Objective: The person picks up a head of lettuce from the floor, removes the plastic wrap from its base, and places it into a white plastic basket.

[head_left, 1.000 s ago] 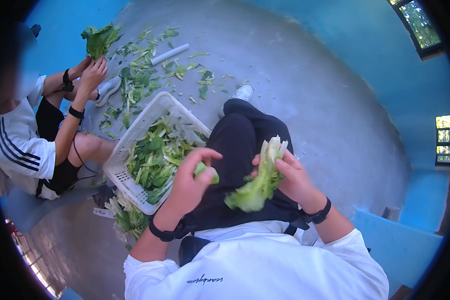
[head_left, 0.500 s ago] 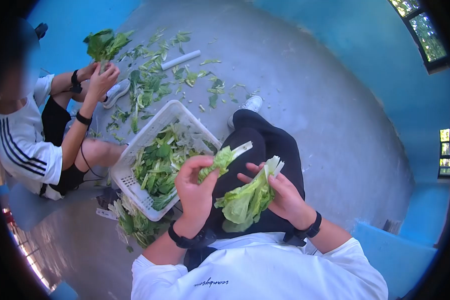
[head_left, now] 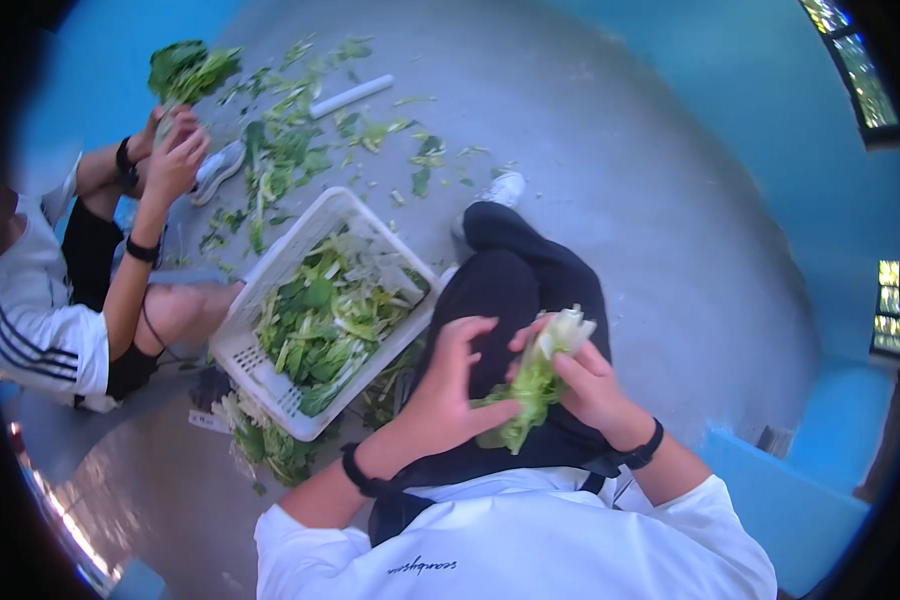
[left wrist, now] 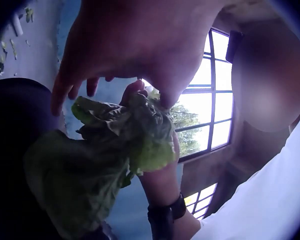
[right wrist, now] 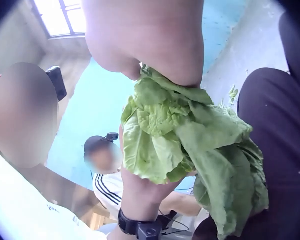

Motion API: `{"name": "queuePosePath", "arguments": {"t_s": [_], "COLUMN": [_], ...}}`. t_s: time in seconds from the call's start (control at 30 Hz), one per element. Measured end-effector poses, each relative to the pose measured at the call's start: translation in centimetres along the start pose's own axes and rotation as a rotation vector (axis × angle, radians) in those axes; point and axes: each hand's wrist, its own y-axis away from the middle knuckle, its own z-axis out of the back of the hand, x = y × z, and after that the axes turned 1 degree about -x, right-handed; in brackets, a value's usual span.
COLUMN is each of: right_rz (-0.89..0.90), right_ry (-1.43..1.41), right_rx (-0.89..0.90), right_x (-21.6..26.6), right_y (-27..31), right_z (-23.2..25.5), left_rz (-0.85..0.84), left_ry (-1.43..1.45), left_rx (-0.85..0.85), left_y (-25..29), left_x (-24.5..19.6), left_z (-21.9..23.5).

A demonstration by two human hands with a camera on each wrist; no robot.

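Observation:
My right hand (head_left: 595, 385) grips a head of leafy lettuce (head_left: 535, 385) over my lap, its pale stalk end pointing up and away from me. Loose green leaves (right wrist: 210, 145) hang from it in the right wrist view. Beside it is my left hand (head_left: 450, 390), fingers spread apart and the thumb reaching the leaves in the head view. In the left wrist view the left hand's fingers (left wrist: 58, 95) extend past the crumpled leaves (left wrist: 105, 150) without closing round them.
A white plastic basket (head_left: 238, 345) of torn leaves stands left of my legs. More leafy greens (head_left: 270, 440) lie beside it. Another person (head_left: 45, 310) sits at the left holding a leafy head (head_left: 190, 72). Leaf scraps (head_left: 290, 140) and a pale tube (head_left: 352, 96) lie on the floor.
Half a second ago my left hand held a separate leaf with a white stalk; that leaf is gone from it. The left hand has moved right to the lettuce, still in my right hand.

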Motion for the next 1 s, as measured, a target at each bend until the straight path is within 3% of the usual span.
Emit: {"name": "queuePosePath", "arguments": {"t_s": [0.07,0.17,0.2,0.27,0.3,0.33,0.37,0.4,0.47,0.53,0.63,1.0], "right_rz": [0.076,0.094,0.065,-0.004,0.012,0.028,0.039,0.049,0.049,0.05,0.024,-0.015], "right_ry": [0.117,0.085,0.053,0.053,0.028,0.004,-0.013,-0.03,-0.052,-0.067,-0.06,-0.062], "right_rx": [-0.021,-0.05,-0.056,-0.096,-0.135,-0.174,-0.193,-0.213,-0.246,-0.277,-0.319,-0.376], "right_x": [0.9,1.7,1.7,2.9,3.2,3.5,3.8,4.1,4.8,5.0,5.9,8.0], "right_y": [-0.7,-2.3,-2.7,-2.6,-2.6,-2.7,-2.8,-2.9,-3.0,-3.3,-4.6,-8.1], "right_z": [-1.3,-1.9,-1.4,-0.3,0.2,0.6,0.9,1.3,2.3,3.3,4.0,7.7], "left_rz": [0.005,0.34,0.383,-0.184,-0.064,-0.027,0.167,0.154,0.57,0.659,0.792,0.907], "left_ry": [0.046,0.299,0.288,0.249,0.387,0.371,0.422,0.203,0.015,-0.404,-0.799,-1.289], "left_rx": [0.116,0.384,0.437,0.238,0.229,0.117,0.007,-0.239,-0.43,-0.394,-0.267,0.068], "left_y": [-1.1,-2.5,-3.3,-3.7,-4.4,-4.9,-5.1,-5.0,-4.1,-1.5,-0.5,-7.9], "left_x": [0.6,-0.6,-0.6,2.4,3.6,6.2,8.9,14.8,21.6,28.0,32.0,38.7], "left_z": [-0.8,0.0,0.4,1.3,3.1,4.5,6.2,7.1,10.8,13.8,15.8,19.6]}}
